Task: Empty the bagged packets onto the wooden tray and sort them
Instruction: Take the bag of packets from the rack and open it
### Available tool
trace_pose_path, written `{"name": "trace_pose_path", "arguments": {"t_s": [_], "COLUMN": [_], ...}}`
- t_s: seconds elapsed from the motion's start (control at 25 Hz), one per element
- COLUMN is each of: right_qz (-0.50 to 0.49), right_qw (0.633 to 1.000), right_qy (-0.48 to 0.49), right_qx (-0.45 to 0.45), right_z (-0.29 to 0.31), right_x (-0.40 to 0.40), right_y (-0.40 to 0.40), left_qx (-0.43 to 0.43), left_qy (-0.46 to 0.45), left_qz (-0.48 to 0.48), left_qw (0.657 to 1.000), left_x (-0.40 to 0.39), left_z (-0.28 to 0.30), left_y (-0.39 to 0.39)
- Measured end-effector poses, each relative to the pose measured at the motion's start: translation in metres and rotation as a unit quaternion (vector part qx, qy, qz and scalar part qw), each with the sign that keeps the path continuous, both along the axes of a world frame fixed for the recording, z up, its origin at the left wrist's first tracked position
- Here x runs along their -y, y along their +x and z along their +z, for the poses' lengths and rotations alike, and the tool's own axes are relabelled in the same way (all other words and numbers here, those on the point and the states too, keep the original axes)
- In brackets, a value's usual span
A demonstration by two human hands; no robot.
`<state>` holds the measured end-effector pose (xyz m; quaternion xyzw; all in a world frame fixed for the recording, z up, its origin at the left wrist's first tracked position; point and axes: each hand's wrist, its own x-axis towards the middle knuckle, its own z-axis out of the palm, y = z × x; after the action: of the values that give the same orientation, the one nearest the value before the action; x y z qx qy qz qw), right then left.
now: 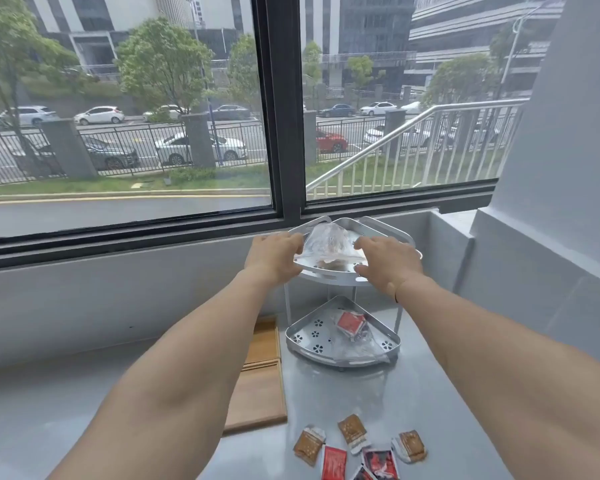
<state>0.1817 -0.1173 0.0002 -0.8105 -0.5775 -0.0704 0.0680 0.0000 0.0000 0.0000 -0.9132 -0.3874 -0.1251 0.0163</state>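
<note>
On the top tier of the white corner rack (343, 271), against the window sill, both hands are closing on a clear plastic bag of packets (331, 245). Left hand (276, 258) is gripping the bag's left edge, fingers curled round it; right hand (387, 261) is curling at the right edge, looks like a grip but contact is partly hidden.

Bag is lying with its long axis running left-right along the front rail, tapering to a peak pointing away toward the window. Can't tell which end is the mouth.

A second bag with red packets (354, 329) is sitting on the lower tier. Loose brown and red packets (361, 445) are lying on the grey tabletop (430, 393), none on the wooden tray (260, 386), which is sitting left of the rack, mostly behind the left forearm.

Risks, as I'm judging them:
- bag is thin and slack; lifting by the edges could be letting the mouth sag and spilling packets onto the rack or behind it
- the rack is light and standing on thin legs; dragging the bag over the rail could be tipping it
- tray is off to the left, so emptying straight down would be missing it, same as the loose packets.
</note>
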Motion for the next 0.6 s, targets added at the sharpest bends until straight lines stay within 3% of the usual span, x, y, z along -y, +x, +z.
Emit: {"name": "trace_pose_path", "arguments": {"t_s": [0.32,0.6], "right_qz": [-0.009,-0.023], "right_qw": [0.999,0.995], "right_qy": [0.017,0.076], "right_qx": [0.032,-0.053], "right_z": [-0.008,0.005], "right_x": [-0.021,-0.016], "right_y": [0.002,-0.003], "left_qx": [0.014,0.045], "left_qy": [0.014,0.005], "left_qz": [-0.035,-0.016], "left_qw": [0.999,0.999], "left_x": [-0.017,-0.010], "left_z": [-0.012,0.000], "left_y": [0.004,-0.002]}}
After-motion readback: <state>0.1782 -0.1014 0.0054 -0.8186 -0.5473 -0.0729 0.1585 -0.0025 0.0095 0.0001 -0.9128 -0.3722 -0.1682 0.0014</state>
